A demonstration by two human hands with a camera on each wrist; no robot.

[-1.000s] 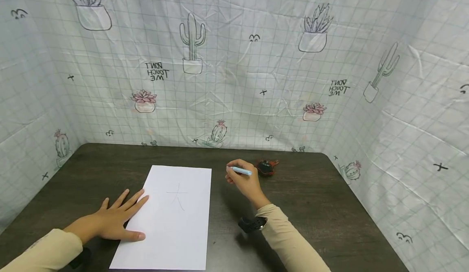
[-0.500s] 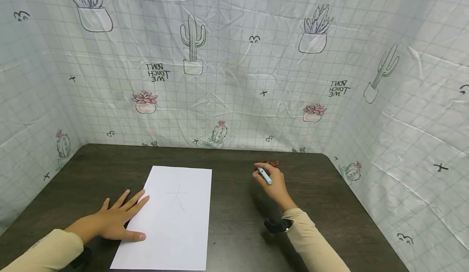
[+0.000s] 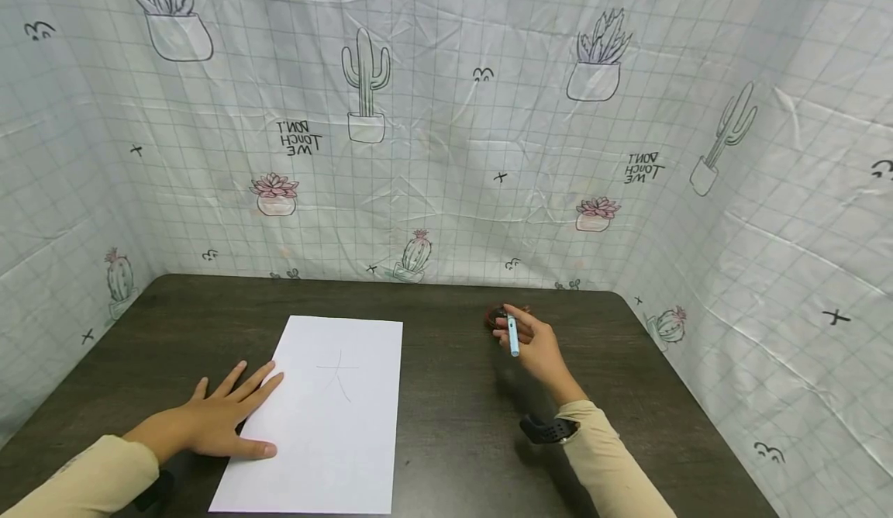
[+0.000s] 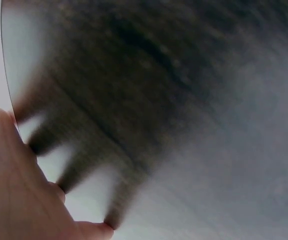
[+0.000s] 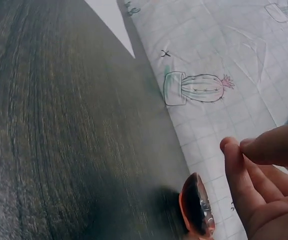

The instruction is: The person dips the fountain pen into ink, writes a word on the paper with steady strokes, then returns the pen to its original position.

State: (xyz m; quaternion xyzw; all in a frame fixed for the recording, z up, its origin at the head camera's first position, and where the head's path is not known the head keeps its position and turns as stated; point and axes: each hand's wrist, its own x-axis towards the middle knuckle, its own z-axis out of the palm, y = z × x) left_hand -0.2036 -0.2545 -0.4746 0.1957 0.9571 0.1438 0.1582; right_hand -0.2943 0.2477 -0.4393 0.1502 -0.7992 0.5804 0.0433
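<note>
My left hand (image 3: pixel 219 423) lies with spread fingers on the left edge of a white sheet of paper (image 3: pixel 328 448), which bears a few thin drawn strokes (image 3: pixel 339 368). In the left wrist view the palm edge and fingers (image 4: pixel 21 185) rest against the white sheet. Above the table at the right, my right hand (image 3: pixel 546 355) holds a light-blue pen (image 3: pixel 513 337). Its fingers are beside a small glossy black and orange object (image 3: pixel 495 315), partly hidden behind them in the head view. The right wrist view shows that object (image 5: pixel 196 206) below the hand; its kind is unclear.
The dark wooden table (image 3: pixel 446 425) reaches back to a white gridded cloth (image 3: pixel 446 153) with printed cacti. This cloth also hangs along both sides. A black wristband (image 3: pixel 548 429) is on the right wrist.
My right hand has moved right with the pen, from beside the paper to the black and orange object. The pen now points more upright in view. Left hand and paper have stayed put.
</note>
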